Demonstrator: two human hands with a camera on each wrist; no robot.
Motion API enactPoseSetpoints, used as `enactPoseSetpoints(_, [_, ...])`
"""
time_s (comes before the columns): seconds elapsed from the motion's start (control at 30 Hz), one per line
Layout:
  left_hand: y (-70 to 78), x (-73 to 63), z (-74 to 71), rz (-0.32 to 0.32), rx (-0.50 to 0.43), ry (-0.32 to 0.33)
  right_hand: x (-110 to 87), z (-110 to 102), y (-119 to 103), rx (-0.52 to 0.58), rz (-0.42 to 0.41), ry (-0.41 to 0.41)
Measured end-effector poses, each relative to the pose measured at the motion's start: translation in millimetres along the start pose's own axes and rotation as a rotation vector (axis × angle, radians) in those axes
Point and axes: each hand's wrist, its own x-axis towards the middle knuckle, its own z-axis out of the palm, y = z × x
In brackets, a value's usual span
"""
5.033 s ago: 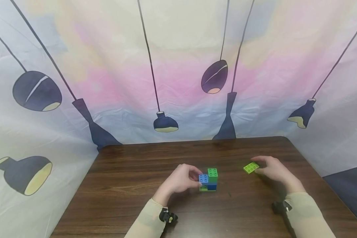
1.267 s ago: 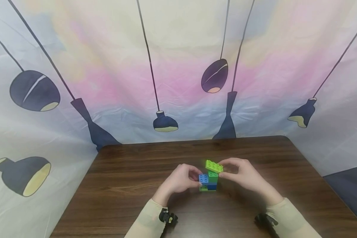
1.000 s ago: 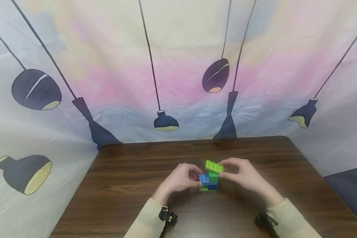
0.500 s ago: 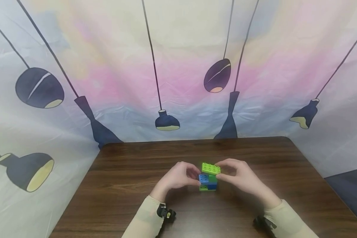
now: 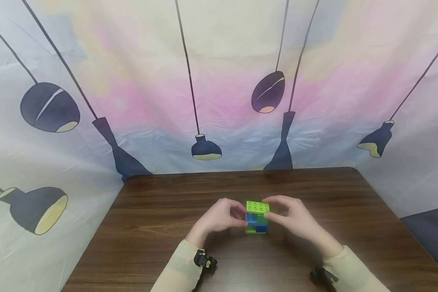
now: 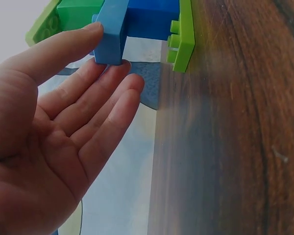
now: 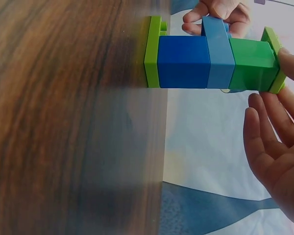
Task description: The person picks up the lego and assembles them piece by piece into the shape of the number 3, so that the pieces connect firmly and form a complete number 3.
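A small stack of toy building bricks stands on the table in the head view. Lowest is a thin lime base plate (image 7: pixel 152 54), which carries a dark blue brick (image 7: pixel 183 62). A longer light blue brick (image 6: pixel 110 41) spans above that, overhanging towards my left hand (image 5: pixel 220 215). My left thumb and fingertips pinch its overhanging end. On the other side sits a bright green brick (image 7: pixel 253 64), topped by a thin lime plate (image 5: pixel 257 207) with studs upward. My right hand (image 5: pixel 295 215) pinches the right end of this top plate between thumb and fingers.
The dark wood-grain table (image 5: pixel 160 235) extends around the stack on every side. Behind it hangs a pastel cloth backdrop (image 5: pixel 226 93) printed with dark lamps. Black wrist cameras (image 5: pixel 205 261) sit below both hands.
Five seconds ago my right hand held the lime plate well to the right. It came over the stack; lately the plate shifted left, levelled and lined up on the green brick. Left hand stays.
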Motion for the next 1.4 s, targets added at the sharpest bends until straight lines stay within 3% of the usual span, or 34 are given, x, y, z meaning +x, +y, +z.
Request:
enactPoseSetpoints(0.33, [1.8, -0.7, 0.1, -0.012, 0.018, 0.006, -1.5, 0.0, -6.0, -0.027, -0.009, 0.02])
enactPoseSetpoints(0.7, [0.4, -0.5, 0.5, -0.019, 0.028, 0.008, -3.2, 3.0, -7.1, -0.072, -0.118, 0.046])
enactPoseSetpoints(1.13, [0.1, -0.2, 1.1, -0.015, 0.031, 0.005, -5.4, 4.0, -11.7, -0.168, -0.173, 0.041])
enactPoseSetpoints(1.4, [1.7, -0.3, 0.7, -0.016, 0.033, 0.005, -5.1, 6.1, -9.1, -0.118, -0.141, 0.074])
